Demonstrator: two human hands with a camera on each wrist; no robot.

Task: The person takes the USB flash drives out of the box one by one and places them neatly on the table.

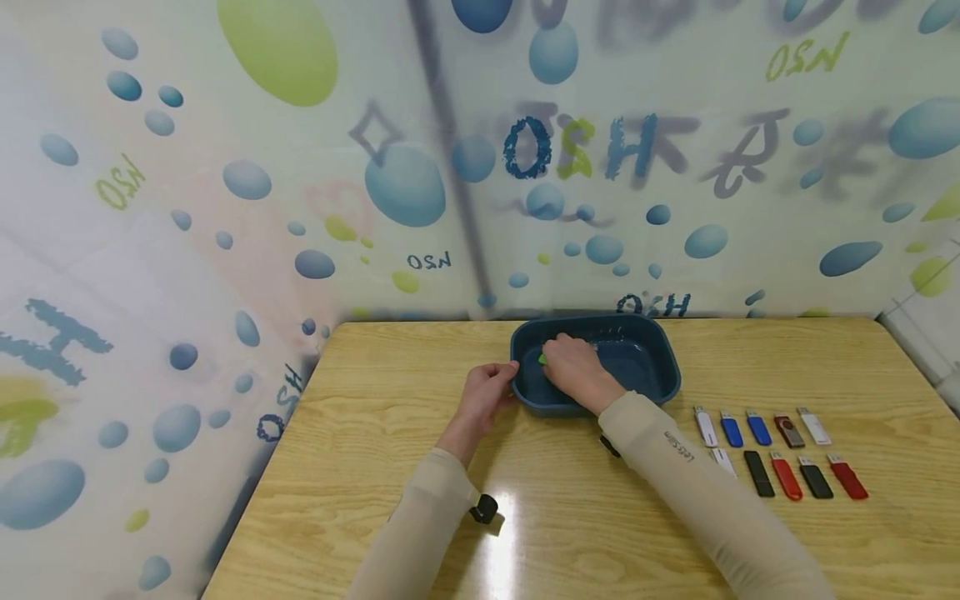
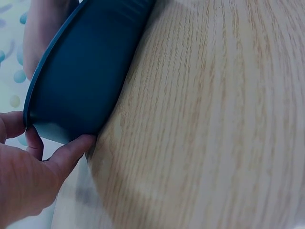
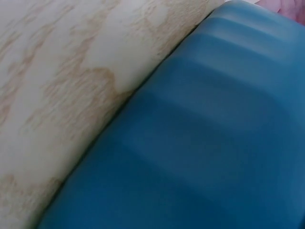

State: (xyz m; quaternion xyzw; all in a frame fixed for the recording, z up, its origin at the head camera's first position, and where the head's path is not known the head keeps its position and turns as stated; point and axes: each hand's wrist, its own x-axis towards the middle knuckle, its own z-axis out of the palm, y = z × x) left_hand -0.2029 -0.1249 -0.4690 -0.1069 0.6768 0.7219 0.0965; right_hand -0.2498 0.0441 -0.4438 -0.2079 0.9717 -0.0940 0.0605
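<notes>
A dark blue plastic basin [image 1: 630, 367] stands by the table's far edge. At its left end my left hand [image 1: 486, 393] grips the rim, with a fingertip against the outer wall, as the left wrist view of the basin [image 2: 81, 71] shows. My right hand [image 1: 573, 367] reaches down inside, fingers curled round a small bright green object [image 1: 542, 359]. Most of that object is hidden by the hand, so its kind cannot be told. The right wrist view is filled by the basin's outer wall [image 3: 190, 133], and the right hand's fingers do not show there.
Two rows of USB sticks lie to the right of the basin, among them a blue one [image 1: 731, 430], a red one [image 1: 786, 477] and a black one [image 1: 758, 473]. They rest on the wooden table [image 1: 360, 467]. A patterned wall [image 1: 405, 283] rises behind its far edge.
</notes>
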